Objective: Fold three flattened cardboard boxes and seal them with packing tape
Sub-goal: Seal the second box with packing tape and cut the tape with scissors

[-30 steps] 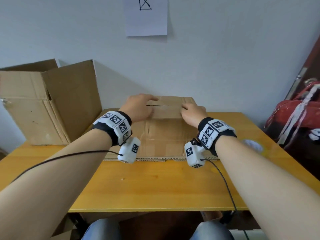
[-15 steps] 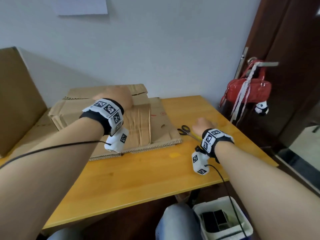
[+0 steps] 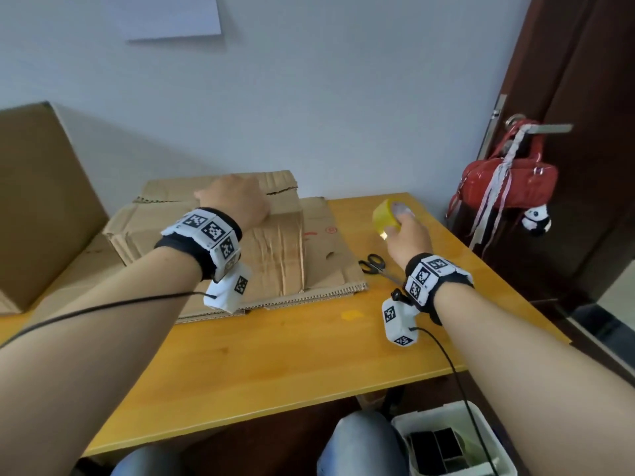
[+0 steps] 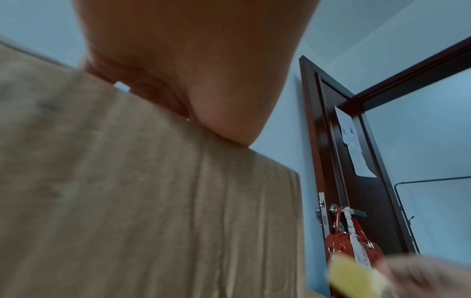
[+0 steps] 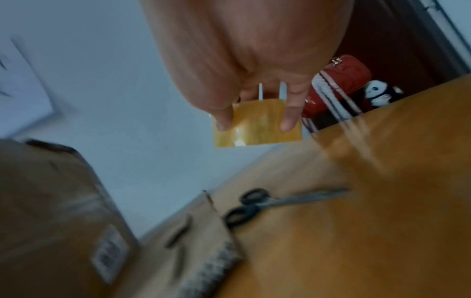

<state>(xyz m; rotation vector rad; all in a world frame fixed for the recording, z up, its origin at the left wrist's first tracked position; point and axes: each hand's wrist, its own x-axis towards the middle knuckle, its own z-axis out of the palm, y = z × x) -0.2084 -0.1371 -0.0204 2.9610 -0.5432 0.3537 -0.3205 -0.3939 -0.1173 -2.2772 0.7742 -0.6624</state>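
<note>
Tape roll (image 3: 386, 218) held aloft, gripped in right hand (image 3: 407, 237); left hand (image 3: 237, 201) presses folded cardboard box (image 3: 275, 249), fingers hidden.

The left hand (image 3: 237, 201) lies palm down with its forearm stretched forward, while the right hand (image 3: 409, 235), raised, has thumb and fingers (image 5: 289, 119) curled in a grip.

- Head view is bright and evenly lit, sharp mid-frame, with wide-angle bending at the edges.
- Soft glare sits on the glossy orange wooden table (image 3: 275, 365).
- Both wrist views are dimmer, and the black-handled scissors (image 5: 248, 207) are motion-smeared.
</note>
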